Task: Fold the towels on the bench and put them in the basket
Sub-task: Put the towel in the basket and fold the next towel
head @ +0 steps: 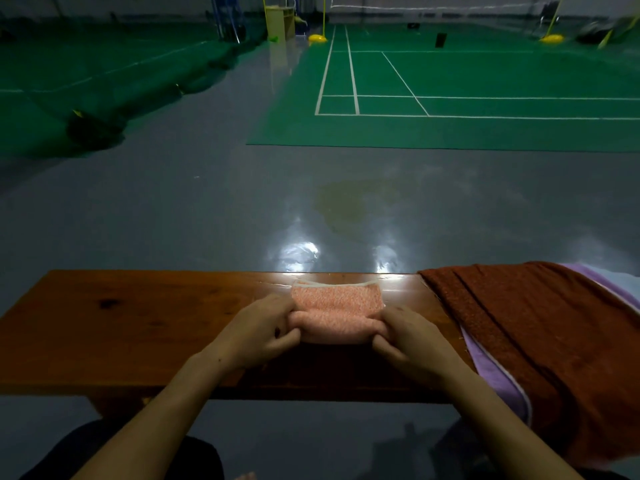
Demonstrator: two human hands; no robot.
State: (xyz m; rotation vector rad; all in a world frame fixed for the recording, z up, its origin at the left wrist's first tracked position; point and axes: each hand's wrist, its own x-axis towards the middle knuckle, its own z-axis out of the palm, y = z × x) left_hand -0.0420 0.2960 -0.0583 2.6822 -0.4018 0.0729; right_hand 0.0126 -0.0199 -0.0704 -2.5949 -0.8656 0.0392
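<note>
Wooden bench (pixel 138 317) on grey court floor (pixel 207 202), left hand (pixel 258 329), right hand (pixel 412 336) pinching pink towel (pixel 336 306)

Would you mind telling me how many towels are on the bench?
3: a pink towel held in both hands mid-bench, a rust towel at the right end, a purple towel beneath it. More may be hidden.

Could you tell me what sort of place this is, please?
Most likely an indoor badminton hall: green court with white lines, yellow net-post bases, a net, and a wooden bench alongside.
</note>
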